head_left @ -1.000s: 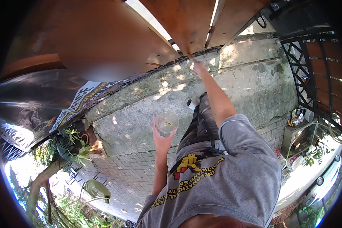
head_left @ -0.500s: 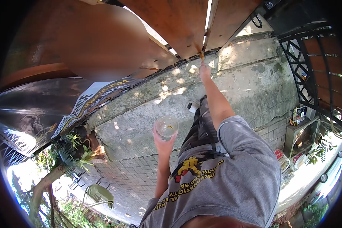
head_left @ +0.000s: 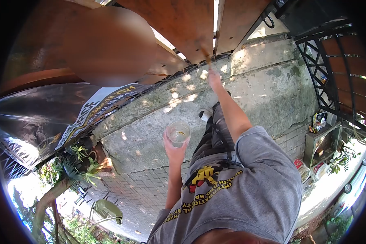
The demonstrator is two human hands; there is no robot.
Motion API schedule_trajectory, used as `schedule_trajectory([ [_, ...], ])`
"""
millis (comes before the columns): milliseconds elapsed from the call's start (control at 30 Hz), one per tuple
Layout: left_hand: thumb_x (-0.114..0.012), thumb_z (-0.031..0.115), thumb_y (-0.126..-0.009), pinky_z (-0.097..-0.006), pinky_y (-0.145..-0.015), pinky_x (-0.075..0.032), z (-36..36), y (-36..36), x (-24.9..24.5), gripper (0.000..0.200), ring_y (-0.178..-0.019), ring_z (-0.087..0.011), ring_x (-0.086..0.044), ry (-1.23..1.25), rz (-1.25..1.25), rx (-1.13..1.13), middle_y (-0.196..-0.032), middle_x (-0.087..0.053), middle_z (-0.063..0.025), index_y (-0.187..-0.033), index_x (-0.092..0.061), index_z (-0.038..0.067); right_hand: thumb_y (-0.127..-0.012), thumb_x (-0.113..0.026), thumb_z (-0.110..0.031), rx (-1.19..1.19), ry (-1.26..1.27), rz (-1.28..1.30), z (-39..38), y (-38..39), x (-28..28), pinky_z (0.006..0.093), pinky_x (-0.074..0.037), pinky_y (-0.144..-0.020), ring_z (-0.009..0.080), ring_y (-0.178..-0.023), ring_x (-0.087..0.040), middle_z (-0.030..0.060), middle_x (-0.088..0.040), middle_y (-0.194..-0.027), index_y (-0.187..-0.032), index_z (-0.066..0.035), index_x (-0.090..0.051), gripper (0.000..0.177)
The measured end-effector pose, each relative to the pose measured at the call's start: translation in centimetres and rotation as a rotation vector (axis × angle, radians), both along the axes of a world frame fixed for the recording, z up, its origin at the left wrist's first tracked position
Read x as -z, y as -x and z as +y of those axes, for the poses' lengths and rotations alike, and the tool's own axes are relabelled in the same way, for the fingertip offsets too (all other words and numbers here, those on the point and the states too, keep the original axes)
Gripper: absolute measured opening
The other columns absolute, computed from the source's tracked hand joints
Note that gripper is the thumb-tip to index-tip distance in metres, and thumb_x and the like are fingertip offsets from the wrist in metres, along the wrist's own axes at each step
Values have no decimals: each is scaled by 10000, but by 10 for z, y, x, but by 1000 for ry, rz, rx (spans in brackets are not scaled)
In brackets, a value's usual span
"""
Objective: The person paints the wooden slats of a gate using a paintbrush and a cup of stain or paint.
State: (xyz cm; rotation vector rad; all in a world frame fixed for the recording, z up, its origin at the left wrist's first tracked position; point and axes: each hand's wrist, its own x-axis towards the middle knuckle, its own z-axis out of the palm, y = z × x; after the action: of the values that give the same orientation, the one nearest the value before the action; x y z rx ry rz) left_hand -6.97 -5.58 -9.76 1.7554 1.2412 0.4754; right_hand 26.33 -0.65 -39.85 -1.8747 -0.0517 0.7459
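Nearest the camera is the grey shirt [head_left: 248, 187] of the wearer, with the dark trousers [head_left: 211, 140] directly beyond it. The trousers and one shoe [head_left: 204, 115] occupy the space between the two forearms. Left of them, I have the left grip [head_left: 175, 152] closed around a clear container [head_left: 179, 132]; its mouth faces the camera and a little amber material shows inside. Farther out, the right grip [head_left: 214, 78] is closed on a brush-like tool [head_left: 207, 57], which extends toward the lower ends of the brown boards [head_left: 179, 24]. The tool is blurred; I cannot confirm contact with the boards.

Surroundings, near side: paving [head_left: 138, 189] lies left of the wearer, with a green chair [head_left: 108, 209] standing on the near left. On the right are a bucket [head_left: 301, 169], a grey stand [head_left: 313, 148] bearing small items, and a car [head_left: 351, 188] at the edge of the view.

Farther out, a concrete strip [head_left: 268, 97] runs between the paving and the boards. Spiky plants [head_left: 79, 152] border its left end; a dark printed banner [head_left: 44, 110] hangs beyond them. A black metal frame [head_left: 319, 69] bounds the far right. An oval blur hides part of the boards at far left.
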Motion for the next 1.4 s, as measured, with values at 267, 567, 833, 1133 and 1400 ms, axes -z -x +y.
schedule_trajectory([
  [267,-930,143,-697,-409,-1111,-432,0,-8,7,960,-1294,-296,-547,-19,-44,-24,-1412,-526,-181,-1487,-408,-17,-1056,-520,-428,-48,-132,81,3,10,-25,372,-468,-467,206,-482,-564,56,-557,-581,-769,0,-624,525],
  [567,-921,104,-700,-403,-1107,-440,3,-6,2,971,-1299,-274,-543,-18,-45,-12,-1396,-537,-166,-1497,-378,-14,-1079,-484,-389,-131,-42,5,-5,-4,-56,363,-441,-445,192,-454,-534,33,-518,-569,-726,-27,-579,514],
  [833,-907,123,-710,-408,-1104,-439,6,-20,-8,948,-1296,-298,-553,-30,-29,2,-1392,-547,-190,-1498,-400,-20,-1061,-496,-397,-66,-47,293,-28,-31,-135,354,-444,-478,182,-506,-546,33,-555,-628,-827,-49,-631,440],
  [1133,-936,151,-708,-406,-1110,-439,15,-31,-18,979,-1296,-274,-552,-37,-99,32,-1405,-548,-171,-1500,-384,-10,-1051,-502,-484,153,8,188,-3,-27,-132,428,-493,-530,249,-553,-582,109,-590,-649,-900,57,-662,585],
  [1400,-932,138,-708,-405,-1125,-425,21,-21,-20,987,-1309,-269,-539,-38,-136,27,-1407,-544,-165,-1505,-371,-18,-1037,-560,-458,61,-31,238,-14,-21,-142,420,-504,-518,236,-562,-596,127,-627,-693,-869,31,-645,524],
])
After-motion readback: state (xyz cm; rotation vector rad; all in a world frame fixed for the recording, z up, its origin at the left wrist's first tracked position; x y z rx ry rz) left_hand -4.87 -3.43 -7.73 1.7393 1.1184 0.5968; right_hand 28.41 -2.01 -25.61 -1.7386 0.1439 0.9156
